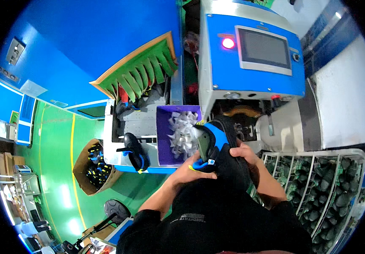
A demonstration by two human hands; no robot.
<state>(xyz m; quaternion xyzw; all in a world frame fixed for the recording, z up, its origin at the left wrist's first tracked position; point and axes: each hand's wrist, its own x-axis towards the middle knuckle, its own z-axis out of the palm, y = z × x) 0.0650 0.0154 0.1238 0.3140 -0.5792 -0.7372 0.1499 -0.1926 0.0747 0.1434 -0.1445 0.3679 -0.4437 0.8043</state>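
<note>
A black shoe with blue trim (211, 146) is held between both hands: the left hand (194, 171) closes around its heel end from below, and the right hand (244, 153) grips its side, fingers curled over the black upper. Just beyond the left hand stands a purple bin (164, 139) of what seems to be white paper stuffing (182, 133), and further out a second black shoe (135, 151) lies on the blue machine (254, 80) ledge.

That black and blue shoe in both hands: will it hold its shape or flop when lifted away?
The shoe will probably hold its shape at the sole, which looks moulded. The black upper under the right hand may give. The left hand cups the heel easily, so it seems light.
</note>
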